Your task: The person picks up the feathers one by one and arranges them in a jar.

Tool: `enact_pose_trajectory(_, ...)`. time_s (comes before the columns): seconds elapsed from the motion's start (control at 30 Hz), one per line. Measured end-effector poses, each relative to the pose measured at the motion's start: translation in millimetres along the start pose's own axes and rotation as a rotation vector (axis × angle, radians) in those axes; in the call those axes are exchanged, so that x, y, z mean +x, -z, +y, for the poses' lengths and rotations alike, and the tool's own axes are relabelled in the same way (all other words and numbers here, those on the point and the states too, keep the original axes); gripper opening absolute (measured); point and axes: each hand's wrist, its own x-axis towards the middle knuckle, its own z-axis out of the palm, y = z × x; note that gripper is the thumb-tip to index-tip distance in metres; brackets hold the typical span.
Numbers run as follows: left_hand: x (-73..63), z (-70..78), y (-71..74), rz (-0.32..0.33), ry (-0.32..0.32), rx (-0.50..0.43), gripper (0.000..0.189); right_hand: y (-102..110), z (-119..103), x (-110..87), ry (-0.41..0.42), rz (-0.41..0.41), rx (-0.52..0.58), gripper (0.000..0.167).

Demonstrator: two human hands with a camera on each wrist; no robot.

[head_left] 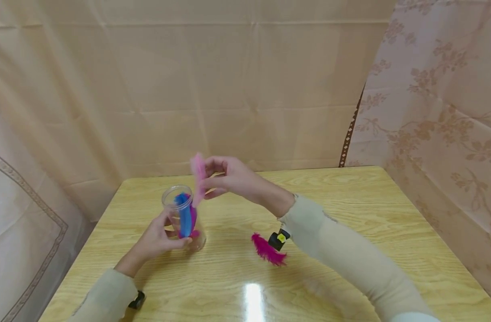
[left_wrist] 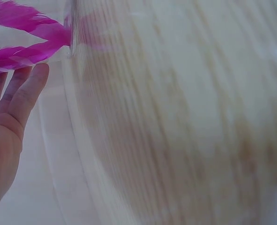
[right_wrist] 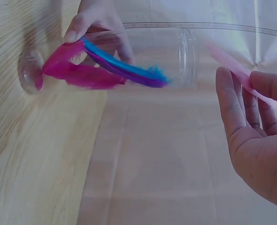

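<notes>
Grip on pink feather (head_left: 197, 172) looks blurred.

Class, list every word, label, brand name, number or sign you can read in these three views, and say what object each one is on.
There is no readable text in any view.
The clear jar held by the left hand bears no label or print.
The pink feather pinched by the right hand is unmarked.
The small yellow patch on the black wrist device is too small to read.
The table shows only wood grain.
</notes>
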Motion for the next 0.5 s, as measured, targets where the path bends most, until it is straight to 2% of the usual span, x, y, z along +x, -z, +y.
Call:
enact_pose_trajectory(0.3,0.0,-2.0,0.6,-0.004,-0.014,-0.002,0.084,-9.5,-3.1,13.9,0.047,0.012,-0.019,0.067)
enact_pose_trajectory(0.4,-0.5,-1.8,0.2,0.000,-0.016,-0.003,0.084,-12.7,-3.7,17.3,0.062,0.013,-0.033,0.063)
enact_pose_trajectory(0.5,-1.0,-2.4,-0.2,0.001,-0.023,-0.004,0.084,-16.5,-5.1,20.0,0.064,0.015,-0.040,0.051)
